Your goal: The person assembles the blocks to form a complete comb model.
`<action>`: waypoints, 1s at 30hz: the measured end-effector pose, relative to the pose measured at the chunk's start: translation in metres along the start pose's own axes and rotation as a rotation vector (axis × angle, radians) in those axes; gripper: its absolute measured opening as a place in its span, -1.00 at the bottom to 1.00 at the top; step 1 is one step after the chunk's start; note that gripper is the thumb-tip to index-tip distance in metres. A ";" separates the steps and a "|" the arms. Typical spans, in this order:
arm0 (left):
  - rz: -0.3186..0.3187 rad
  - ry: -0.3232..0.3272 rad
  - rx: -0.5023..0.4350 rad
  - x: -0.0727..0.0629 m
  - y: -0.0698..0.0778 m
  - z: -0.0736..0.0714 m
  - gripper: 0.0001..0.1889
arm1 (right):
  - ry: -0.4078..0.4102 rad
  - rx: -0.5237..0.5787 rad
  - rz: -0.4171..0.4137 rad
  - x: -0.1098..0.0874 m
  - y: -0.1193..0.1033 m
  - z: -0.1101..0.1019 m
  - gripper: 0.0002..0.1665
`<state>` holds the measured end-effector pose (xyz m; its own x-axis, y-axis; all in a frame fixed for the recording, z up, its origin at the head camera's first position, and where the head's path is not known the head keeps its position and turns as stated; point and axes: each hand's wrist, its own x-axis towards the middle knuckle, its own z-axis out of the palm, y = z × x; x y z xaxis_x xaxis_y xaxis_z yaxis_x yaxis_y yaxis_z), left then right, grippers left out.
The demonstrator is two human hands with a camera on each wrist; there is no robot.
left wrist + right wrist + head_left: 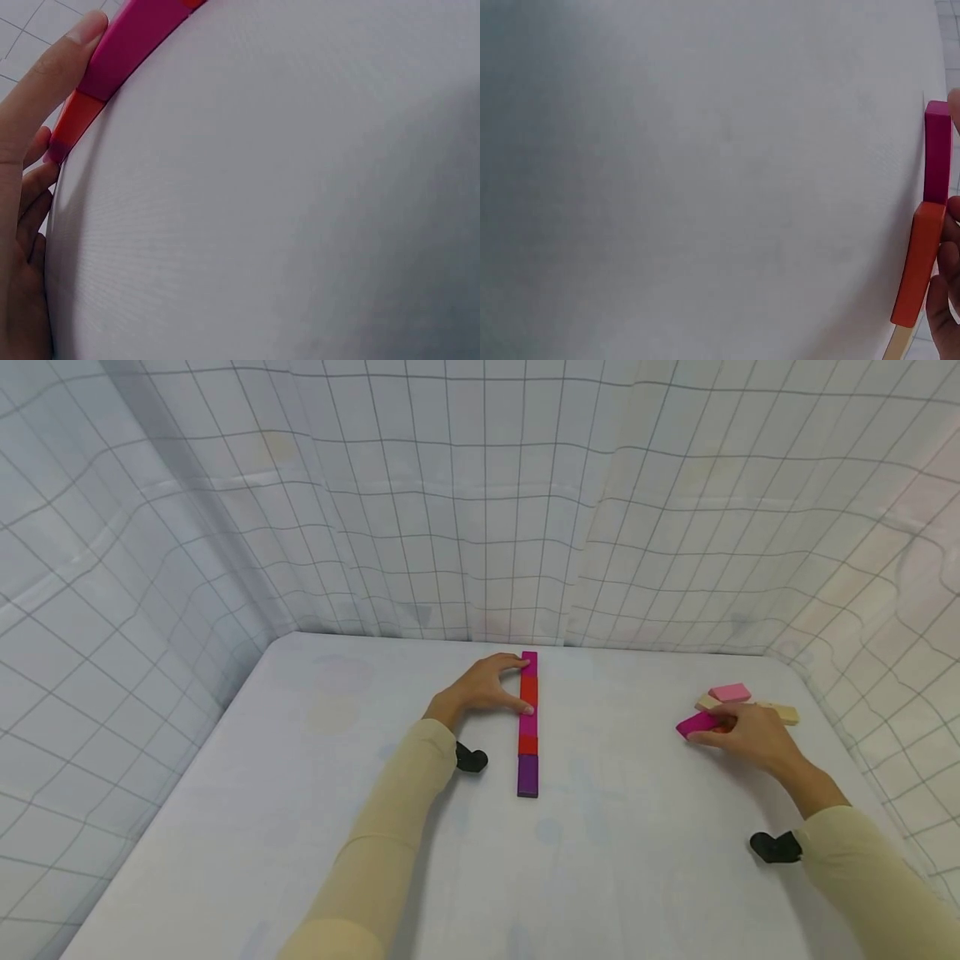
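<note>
A straight row of blocks runs away from me mid-table: a purple block [528, 776] nearest, then red and magenta ones alternating to the far end. My left hand [483, 685] rests against the row's left side, thumb on the middle magenta block [131, 52] and index finger by the farthest magenta block [529, 658]. On the right, my right hand [757, 739] pinches another magenta block [697, 724]. Close against its fingers is an orange block [919, 264], mostly hidden by the hand in the head view.
Just beyond the right hand lie a pink block [730, 692] and cream blocks [783, 713]. White curtains with a grid pattern [450, 527] enclose the white table [615, 860] at the back and sides. Black wrist devices [471, 760] stick out below both sleeves.
</note>
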<state>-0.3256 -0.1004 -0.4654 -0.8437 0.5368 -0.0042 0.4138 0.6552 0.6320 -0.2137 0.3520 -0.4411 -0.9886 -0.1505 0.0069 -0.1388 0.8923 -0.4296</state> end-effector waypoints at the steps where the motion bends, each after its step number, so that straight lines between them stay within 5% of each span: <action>1: 0.000 -0.001 0.000 0.000 0.000 0.000 -0.04 | 0.006 -0.005 -0.003 0.000 -0.001 0.001 -0.06; 13: -0.004 -0.004 0.007 -0.001 0.000 0.000 -0.05 | -0.101 0.042 0.012 -0.004 -0.004 -0.001 -0.05; 30: 0.002 0.000 0.004 0.000 -0.001 0.000 -0.04 | -0.095 0.159 -0.170 -0.004 -0.046 0.008 -0.31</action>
<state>-0.3257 -0.1008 -0.4657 -0.8428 0.5382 -0.0034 0.4165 0.6562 0.6293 -0.2026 0.3086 -0.4285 -0.9407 -0.3390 0.0096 -0.2845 0.7735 -0.5664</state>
